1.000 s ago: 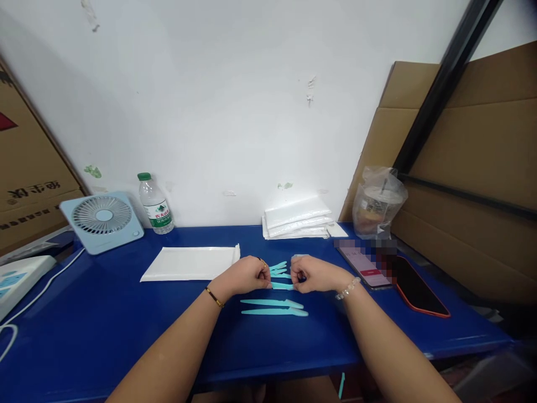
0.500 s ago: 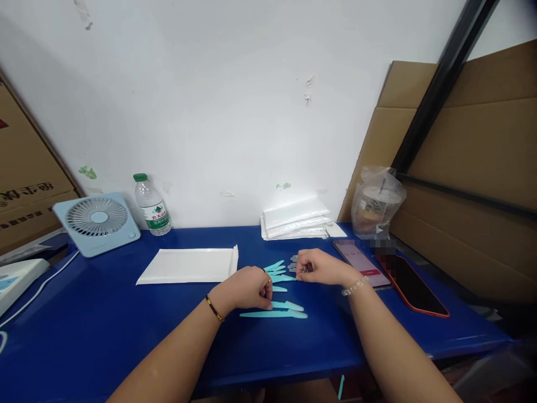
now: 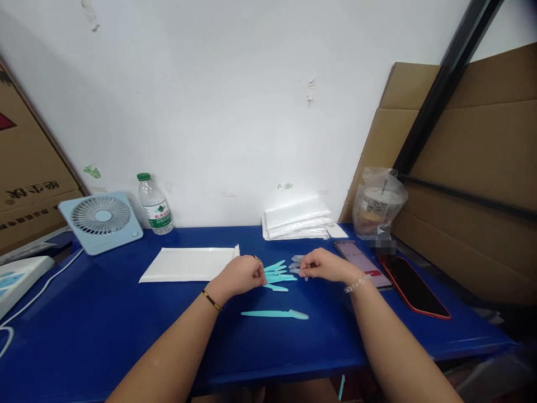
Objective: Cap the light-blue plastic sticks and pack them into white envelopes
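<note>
Several slim teal plastic razors (image 3: 277,273) lie in a small heap at the middle of the blue table (image 3: 104,324). My left hand (image 3: 241,274) is closed in a pinch at the left end of the heap, touching one razor. My right hand (image 3: 321,265) is closed in a pinch over small clear caps (image 3: 296,259) at the heap's right end. One capped teal razor (image 3: 274,314) lies alone nearer to me, apart from both hands.
A white padded envelope (image 3: 188,264) lies left of the heap, with a stack of more envelopes (image 3: 296,218) at the wall. Two phones (image 3: 413,285) lie at the right beside a bagged drink cup (image 3: 377,204). A water bottle (image 3: 154,204) and a small fan (image 3: 100,221) stand at back left.
My left hand moved from the two near razors back up to the heap. Only one razor is left lying alone near me. My right hand stayed at the caps.
</note>
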A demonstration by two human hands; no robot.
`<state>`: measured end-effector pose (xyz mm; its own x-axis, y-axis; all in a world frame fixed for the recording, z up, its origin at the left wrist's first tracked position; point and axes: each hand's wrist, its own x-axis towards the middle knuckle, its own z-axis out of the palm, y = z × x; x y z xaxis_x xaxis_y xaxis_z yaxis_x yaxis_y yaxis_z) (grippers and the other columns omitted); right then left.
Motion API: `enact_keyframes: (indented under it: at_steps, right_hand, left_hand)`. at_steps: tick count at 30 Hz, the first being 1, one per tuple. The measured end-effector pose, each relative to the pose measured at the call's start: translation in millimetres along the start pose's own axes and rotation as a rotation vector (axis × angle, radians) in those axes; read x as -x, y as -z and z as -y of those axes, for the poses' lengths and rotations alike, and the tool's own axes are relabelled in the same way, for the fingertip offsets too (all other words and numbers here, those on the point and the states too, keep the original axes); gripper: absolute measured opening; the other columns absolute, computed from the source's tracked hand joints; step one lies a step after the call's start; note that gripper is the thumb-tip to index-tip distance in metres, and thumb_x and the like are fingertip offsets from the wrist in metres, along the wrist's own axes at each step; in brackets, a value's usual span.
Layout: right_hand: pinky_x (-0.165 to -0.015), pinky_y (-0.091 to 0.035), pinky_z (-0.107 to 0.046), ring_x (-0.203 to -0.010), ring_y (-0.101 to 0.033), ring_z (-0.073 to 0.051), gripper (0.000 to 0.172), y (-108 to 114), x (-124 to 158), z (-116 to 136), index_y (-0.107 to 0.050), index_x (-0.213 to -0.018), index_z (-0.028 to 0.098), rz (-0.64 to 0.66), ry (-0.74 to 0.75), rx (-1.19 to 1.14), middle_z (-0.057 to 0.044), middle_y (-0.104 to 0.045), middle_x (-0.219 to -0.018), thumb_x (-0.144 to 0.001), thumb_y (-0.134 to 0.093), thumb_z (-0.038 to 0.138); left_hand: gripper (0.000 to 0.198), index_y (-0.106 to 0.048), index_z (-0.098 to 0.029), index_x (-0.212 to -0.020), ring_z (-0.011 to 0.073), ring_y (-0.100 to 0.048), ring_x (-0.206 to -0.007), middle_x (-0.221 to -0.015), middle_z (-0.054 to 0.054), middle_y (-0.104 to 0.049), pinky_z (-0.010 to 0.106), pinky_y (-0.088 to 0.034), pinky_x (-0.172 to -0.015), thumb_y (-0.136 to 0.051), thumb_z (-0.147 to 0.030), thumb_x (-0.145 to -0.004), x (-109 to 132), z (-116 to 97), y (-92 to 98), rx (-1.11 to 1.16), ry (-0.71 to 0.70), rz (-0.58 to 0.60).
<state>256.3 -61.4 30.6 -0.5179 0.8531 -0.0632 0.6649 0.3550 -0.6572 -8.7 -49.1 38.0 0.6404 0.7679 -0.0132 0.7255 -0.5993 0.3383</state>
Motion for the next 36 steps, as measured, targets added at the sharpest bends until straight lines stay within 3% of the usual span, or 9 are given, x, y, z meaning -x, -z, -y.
enact_keyframes:
  at_steps: [3,5,9,14,16,23,30,32,36]
  right_hand:
    - [-0.051,-0.037,-0.023,-0.056,-0.057,-0.014,0.03,2.8,-0.5,-9.3,-0.071,-0.077,0.016,-0.099,-0.072,0.011,-0.004,-0.067,-0.065,-0.073,-0.064,0.045]
    - [-0.049,-0.037,-0.022,-0.056,-0.057,-0.014,0.03,2.3,-1.0,-11.2,-0.071,-0.079,0.016,-0.154,-0.088,0.012,-0.004,-0.066,-0.064,-0.072,-0.065,0.044]
    - [-0.05,-0.038,-0.022,-0.058,-0.058,-0.014,0.029,1.1,1.7,-2.4,-0.07,-0.077,0.016,-0.107,-0.031,-0.052,-0.004,-0.066,-0.066,-0.075,-0.062,0.044]
    - [-0.055,-0.044,-0.023,-0.063,-0.06,-0.015,0.036,-1.9,5.6,18.7,-0.07,-0.089,0.016,0.139,0.061,-0.206,-0.002,-0.066,-0.068,-0.067,-0.071,0.045]
    - [-0.056,-0.046,-0.023,-0.061,-0.061,-0.014,0.037,-6.3,3.5,23.4,-0.068,-0.094,0.016,0.155,0.073,-0.276,-0.002,-0.066,-0.068,-0.068,-0.071,0.042]
    - [-0.049,-0.046,-0.021,-0.054,-0.06,-0.012,0.028,-14.8,-6.8,19.6,-0.063,-0.091,0.015,-0.114,0.103,-0.494,0.0,-0.062,-0.062,-0.076,-0.065,0.039]
    - [-0.059,-0.052,-0.027,-0.061,-0.064,-0.014,0.032,-1.3,-7.8,4.2,-0.066,-0.091,0.014,-0.488,0.089,-0.637,-0.003,-0.067,-0.068,-0.072,-0.069,0.04]
    - [-0.063,-0.053,-0.029,-0.067,-0.066,-0.016,0.035,-1.0,-8.5,3.8,-0.066,-0.093,0.014,-0.499,0.082,-0.676,-0.005,-0.068,-0.072,-0.071,-0.07,0.041]
    - [-0.056,-0.051,-0.027,-0.059,-0.064,-0.014,0.034,-5.7,-10.8,7.4,-0.067,-0.086,0.013,-0.456,0.084,-0.655,-0.004,-0.067,-0.069,-0.072,-0.068,0.044]
  left_hand:
    - [0.032,-0.065,-0.022,-0.088,0.0152,-0.055,-0.069,-0.084,0.001,-0.063,0.024,-0.033,-0.054,-0.066,-0.046,-0.067,4.6,-4.9,3.9,0.034,-0.027,-0.018]
    - [0.042,-0.066,-0.023,-0.09,0.015,-0.055,-0.069,-0.085,0.0,-0.063,0.024,-0.033,-0.052,-0.07,-0.052,-0.06,8.8,-12.8,2.6,0.058,-0.107,0.035]
    - [0.02,-0.068,-0.024,-0.074,0.0129,-0.053,-0.061,-0.07,-0.002,-0.063,0.024,-0.031,-0.051,-0.07,-0.042,-0.064,15.3,-29.0,-9.4,0.052,-0.237,0.204]
    - [0.01,-0.065,-0.022,-0.07,0.0138,-0.054,-0.063,-0.069,0.0,-0.063,0.025,-0.032,-0.054,-0.059,-0.029,-0.073,13.7,-31.8,-12.8,0.025,-0.152,0.055]
    - [0.012,-0.063,-0.02,-0.071,0.0146,-0.055,-0.065,-0.072,0.001,-0.063,0.025,-0.033,-0.055,-0.056,-0.029,-0.075,11.5,-28.3,-8.2,0.054,-0.081,-0.008]
    - [0.019,-0.05,-0.019,-0.084,0.0119,-0.055,-0.059,-0.073,0.0,-0.064,0.022,-0.038,-0.054,-0.039,-0.035,-0.085,7.1,-12.7,-0.4,0.476,-0.022,0.091]
    - [0.03,-0.045,-0.021,-0.081,0.0118,-0.045,-0.061,-0.069,-0.003,-0.052,0.023,-0.035,-0.056,-0.031,-0.046,-0.089,2.6,1.1,0.9,0.449,0.004,-0.18]
    - [0.031,-0.046,-0.02,-0.08,0.0122,-0.044,-0.061,-0.069,-0.003,-0.05,0.024,-0.034,-0.056,-0.03,-0.045,-0.09,1.0,1.8,1.8,0.416,0.005,-0.215]
    - [0.024,-0.048,-0.02,-0.083,0.0136,-0.048,-0.066,-0.073,-0.001,-0.053,0.025,-0.035,-0.06,-0.035,-0.039,-0.089,-0.8,0.0,2.8,0.33,0.018,-0.28]
